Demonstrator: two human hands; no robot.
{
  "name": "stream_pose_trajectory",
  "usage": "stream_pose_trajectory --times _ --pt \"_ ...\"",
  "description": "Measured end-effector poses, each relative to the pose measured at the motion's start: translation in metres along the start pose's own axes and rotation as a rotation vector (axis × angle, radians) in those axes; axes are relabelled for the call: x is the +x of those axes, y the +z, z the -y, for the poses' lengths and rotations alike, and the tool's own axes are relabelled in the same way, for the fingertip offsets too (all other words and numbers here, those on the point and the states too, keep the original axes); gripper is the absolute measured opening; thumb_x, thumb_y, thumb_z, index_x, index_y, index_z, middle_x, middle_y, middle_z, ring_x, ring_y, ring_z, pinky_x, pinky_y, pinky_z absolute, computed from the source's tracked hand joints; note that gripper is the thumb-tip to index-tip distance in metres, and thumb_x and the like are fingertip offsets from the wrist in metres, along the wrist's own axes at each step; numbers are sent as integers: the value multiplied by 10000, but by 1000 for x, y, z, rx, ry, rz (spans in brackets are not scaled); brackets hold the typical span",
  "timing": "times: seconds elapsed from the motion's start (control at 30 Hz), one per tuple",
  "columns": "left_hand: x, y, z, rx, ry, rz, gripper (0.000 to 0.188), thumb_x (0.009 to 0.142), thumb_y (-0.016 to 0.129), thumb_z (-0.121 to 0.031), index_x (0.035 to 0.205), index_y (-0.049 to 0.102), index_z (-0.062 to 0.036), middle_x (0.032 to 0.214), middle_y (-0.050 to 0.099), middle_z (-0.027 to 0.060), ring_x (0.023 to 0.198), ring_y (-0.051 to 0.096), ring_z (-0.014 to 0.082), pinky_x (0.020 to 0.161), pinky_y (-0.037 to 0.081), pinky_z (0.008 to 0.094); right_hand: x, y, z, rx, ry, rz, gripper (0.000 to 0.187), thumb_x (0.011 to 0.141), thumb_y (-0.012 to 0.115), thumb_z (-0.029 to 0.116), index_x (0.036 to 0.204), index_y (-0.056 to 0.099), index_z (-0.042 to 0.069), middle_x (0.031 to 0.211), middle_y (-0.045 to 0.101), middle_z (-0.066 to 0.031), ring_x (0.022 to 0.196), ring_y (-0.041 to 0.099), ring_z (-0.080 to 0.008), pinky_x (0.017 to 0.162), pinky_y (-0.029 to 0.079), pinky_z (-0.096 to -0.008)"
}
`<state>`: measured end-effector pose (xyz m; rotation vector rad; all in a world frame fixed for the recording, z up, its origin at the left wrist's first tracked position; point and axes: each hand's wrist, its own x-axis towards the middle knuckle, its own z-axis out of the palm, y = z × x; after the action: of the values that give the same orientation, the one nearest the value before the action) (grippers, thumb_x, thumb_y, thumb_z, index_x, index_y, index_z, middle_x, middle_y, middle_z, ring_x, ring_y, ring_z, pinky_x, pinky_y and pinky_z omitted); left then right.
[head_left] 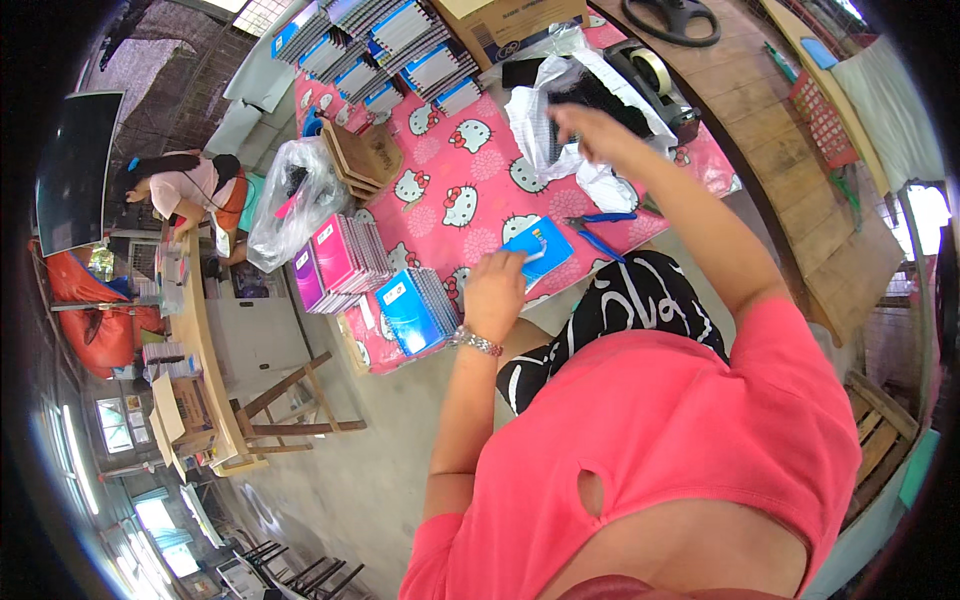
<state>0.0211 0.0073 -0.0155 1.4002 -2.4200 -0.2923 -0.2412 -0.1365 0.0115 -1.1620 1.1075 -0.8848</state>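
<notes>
A small blue notebook (541, 250) lies on the pink cartoon-print tablecloth (455, 165) in front of me. My left hand (497, 290) is closed at its left edge, the fingertips on the cover beside a small white piece. Over a crumpled white wrapper (600, 185) with black material (600, 105) in it, my right hand (592, 135) reaches with its fingers apart; I see nothing in it. Blue-handled pliers (603, 232) lie just right of the notebook. Left of my left hand stand a stack of blue spiral notebooks (410, 312) and stacks of pink and purple ones (345, 255).
Many spiral notebooks (400, 50) are piled at the back beside a cardboard box (515, 25). A tape dispenser (655, 80) stands back right. Wooden boards (360, 160) and a clear plastic bag (295, 200) lie left. Another person (190, 190) bends over a separate bench.
</notes>
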Motion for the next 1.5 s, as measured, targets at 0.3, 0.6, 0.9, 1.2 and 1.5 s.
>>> stream_pose_trajectory --times 0.3,0.6,0.9,1.2,1.5 --pt "14 13 -4 133 -34 -174 180 858 612 -169 1010 606 -73 912 622 100 902 567 292 864 394 444 -71 52 -75 -506 -523 125 269 822 667 96 1088 698 126 931 615 -103 904 608 -271 799 503 -354" --pt "14 16 -1 147 20 -233 180 865 633 -202 993 610 -78 895 613 83 868 566 284 848 394 437 -73 72 -77 -522 -668 3 280 735 704 9 1002 692 91 924 571 -92 883 585 -262 761 488 -353" --pt "15 16 2 123 28 -234 175 861 636 -204 985 613 -83 894 618 77 875 567 281 871 394 429 -77 74 -78 -687 -747 -18 241 740 650 5 958 656 110 957 598 -65 974 564 -296 849 409 -436" --pt "15 15 -1 104 30 -241 167 855 640 -195 975 620 -81 884 613 80 863 564 284 864 392 430 -71 78 -82 -599 -781 -138 250 711 632 -13 935 630 97 934 578 -85 944 550 -312 822 412 -443" --pt "15 14 -1 96 35 -254 164 852 642 -185 972 619 -76 878 612 82 852 567 283 863 398 428 -69 81 -81 -650 -762 -122 248 717 624 -20 941 638 87 908 561 -96 912 545 -309 807 424 -419"
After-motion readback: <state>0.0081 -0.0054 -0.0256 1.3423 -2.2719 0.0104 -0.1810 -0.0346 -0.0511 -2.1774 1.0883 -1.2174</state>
